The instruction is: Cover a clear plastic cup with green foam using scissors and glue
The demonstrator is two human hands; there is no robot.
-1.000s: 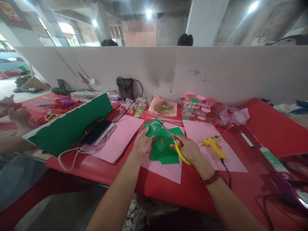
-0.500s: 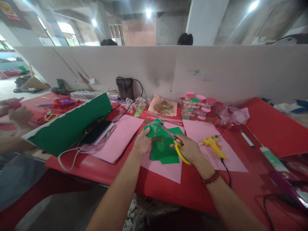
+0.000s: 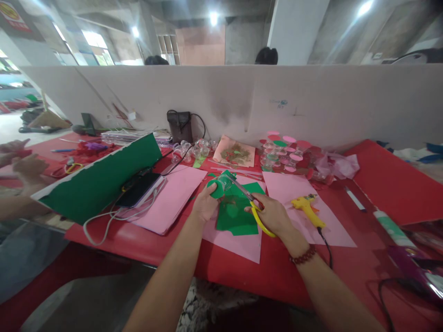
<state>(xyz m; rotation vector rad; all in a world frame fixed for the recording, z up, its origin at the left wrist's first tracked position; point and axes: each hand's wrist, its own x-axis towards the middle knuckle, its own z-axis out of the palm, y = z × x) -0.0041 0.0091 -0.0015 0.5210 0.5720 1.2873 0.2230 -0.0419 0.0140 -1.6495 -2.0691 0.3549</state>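
My left hand (image 3: pixel 206 203) grips a small clear plastic cup (image 3: pixel 226 182) with a green disc on its near end and green paper at its far end. In my right hand (image 3: pixel 272 213) is a pair of yellow-handled scissors (image 3: pixel 256 214), fingers wrapped round the handles. The blades reach left to the green paper at the cup's far end; whether they touch it I cannot tell. Beneath both hands lies a sheet of green paper (image 3: pixel 238 219) on a pink sheet (image 3: pixel 247 248).
A yellow glue gun (image 3: pixel 308 210) rests on another pink sheet at the right. Several clear cups with coloured discs (image 3: pixel 284 150) stand behind. To the left are a phone (image 3: pixel 138 190) with white cable and an upright green board (image 3: pixel 104 184). A co-worker's hands (image 3: pixel 26 161) are far left.
Almost nothing differs. My hands, the cup and the scissors keep nearly the same place, with only a very slight shift.
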